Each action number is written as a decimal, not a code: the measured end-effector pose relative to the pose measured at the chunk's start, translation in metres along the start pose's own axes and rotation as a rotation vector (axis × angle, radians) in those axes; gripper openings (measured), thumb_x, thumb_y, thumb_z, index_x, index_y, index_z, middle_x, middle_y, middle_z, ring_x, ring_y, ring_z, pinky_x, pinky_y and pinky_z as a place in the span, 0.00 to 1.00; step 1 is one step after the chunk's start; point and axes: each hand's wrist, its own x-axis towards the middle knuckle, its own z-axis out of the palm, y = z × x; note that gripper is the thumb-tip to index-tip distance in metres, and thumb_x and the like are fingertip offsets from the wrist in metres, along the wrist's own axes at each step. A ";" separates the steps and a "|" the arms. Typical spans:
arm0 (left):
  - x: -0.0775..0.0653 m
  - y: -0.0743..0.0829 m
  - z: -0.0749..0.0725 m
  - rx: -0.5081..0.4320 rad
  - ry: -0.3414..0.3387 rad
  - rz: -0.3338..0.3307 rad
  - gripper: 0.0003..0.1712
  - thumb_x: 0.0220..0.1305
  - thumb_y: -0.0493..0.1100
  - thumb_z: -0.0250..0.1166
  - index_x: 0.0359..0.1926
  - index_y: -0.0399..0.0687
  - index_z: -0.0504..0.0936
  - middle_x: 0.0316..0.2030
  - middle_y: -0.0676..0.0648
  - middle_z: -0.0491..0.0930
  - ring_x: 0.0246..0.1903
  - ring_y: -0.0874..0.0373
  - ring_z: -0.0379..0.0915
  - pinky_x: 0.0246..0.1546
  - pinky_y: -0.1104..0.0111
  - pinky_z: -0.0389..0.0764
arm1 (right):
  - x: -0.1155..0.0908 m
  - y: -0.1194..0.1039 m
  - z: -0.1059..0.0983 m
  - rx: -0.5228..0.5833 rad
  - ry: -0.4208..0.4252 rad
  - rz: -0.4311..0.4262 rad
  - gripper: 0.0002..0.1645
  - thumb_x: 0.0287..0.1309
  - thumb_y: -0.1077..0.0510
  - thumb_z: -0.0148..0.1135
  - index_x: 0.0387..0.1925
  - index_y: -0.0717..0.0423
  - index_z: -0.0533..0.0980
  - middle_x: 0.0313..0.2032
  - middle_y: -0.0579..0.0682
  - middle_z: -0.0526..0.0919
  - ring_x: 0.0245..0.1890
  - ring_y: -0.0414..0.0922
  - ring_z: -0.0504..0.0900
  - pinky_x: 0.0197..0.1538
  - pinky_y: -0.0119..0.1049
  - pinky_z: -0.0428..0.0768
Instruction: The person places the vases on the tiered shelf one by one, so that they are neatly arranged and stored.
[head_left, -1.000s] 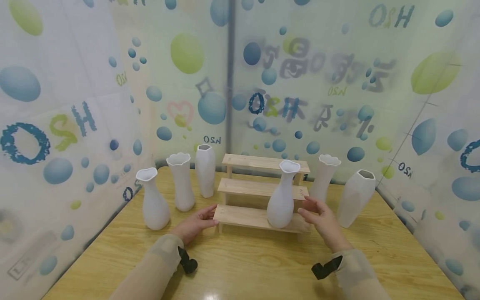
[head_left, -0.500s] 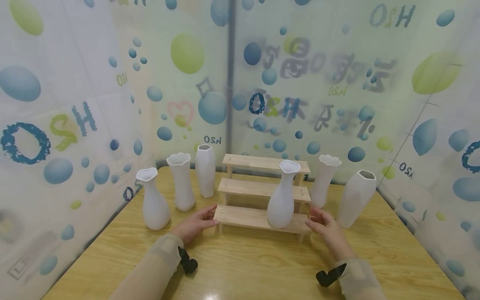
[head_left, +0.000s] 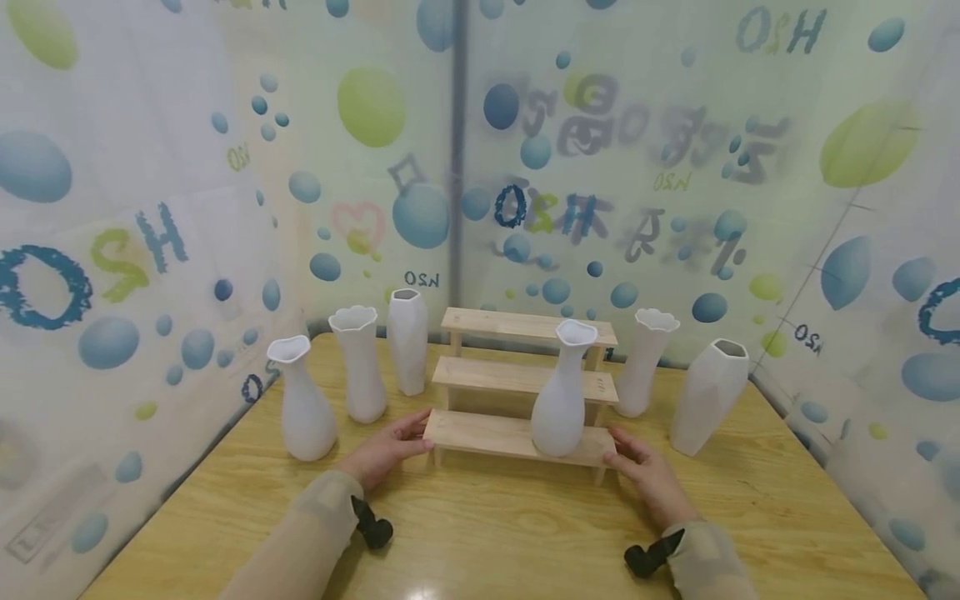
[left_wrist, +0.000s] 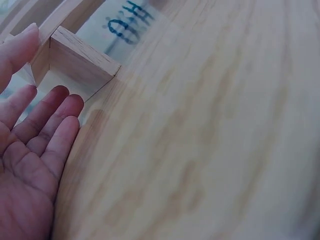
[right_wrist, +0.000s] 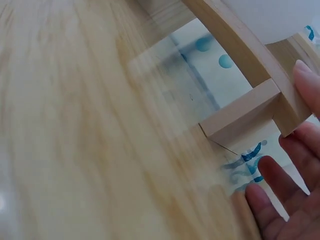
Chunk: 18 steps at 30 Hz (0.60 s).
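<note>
A three-tier wooden display stand (head_left: pixel 480 432) stands at the table's middle. A white round-bellied vase (head_left: pixel 558 417) sits upright toward the right of its lowest tier. My left hand (head_left: pixel 384 454) holds the left end of that tier between thumb and index finger, the other fingers loosely bent beside it. At the opposite end, my right hand (head_left: pixel 651 477) pinches the plank, its thumb at the front edge. In the right wrist view the plank end (right_wrist: pixel 295 115) lies between thumb and index finger, above a support leg (right_wrist: pixel 245 112).
Left of the stand are a round-bellied vase (head_left: pixel 307 417), a fluted-rim vase (head_left: pixel 363 367) and a faceted vase (head_left: pixel 408 342), all white. To the right stand another fluted-rim vase (head_left: pixel 641 367) and a faceted one (head_left: pixel 708 400). Patterned curtains (head_left: pixel 375 183) enclose the wooden table (head_left: pixel 495 542).
My right hand has moved from beside the vase, outward and down, to the right end of the lowest tier. The left hand stays at its end; the vases have not moved.
</note>
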 end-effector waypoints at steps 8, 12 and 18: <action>-0.009 0.008 0.001 -0.057 0.042 -0.028 0.39 0.65 0.52 0.62 0.72 0.47 0.59 0.67 0.37 0.63 0.65 0.43 0.60 0.66 0.45 0.53 | 0.000 0.004 0.002 0.022 0.024 0.013 0.38 0.63 0.53 0.62 0.70 0.62 0.60 0.70 0.58 0.59 0.69 0.58 0.57 0.68 0.54 0.54; -0.015 0.015 0.004 -0.092 0.090 -0.044 0.38 0.67 0.53 0.61 0.71 0.42 0.61 0.68 0.38 0.62 0.65 0.43 0.60 0.66 0.48 0.57 | 0.001 0.006 0.003 0.041 0.031 0.016 0.39 0.63 0.54 0.62 0.70 0.60 0.60 0.70 0.56 0.60 0.69 0.57 0.57 0.68 0.54 0.54; -0.033 0.031 0.007 -0.057 0.280 -0.035 0.37 0.67 0.55 0.60 0.67 0.35 0.64 0.62 0.35 0.69 0.59 0.42 0.66 0.62 0.49 0.64 | -0.001 0.006 0.004 0.050 0.039 0.017 0.38 0.63 0.54 0.62 0.70 0.60 0.60 0.70 0.57 0.60 0.67 0.55 0.58 0.67 0.53 0.55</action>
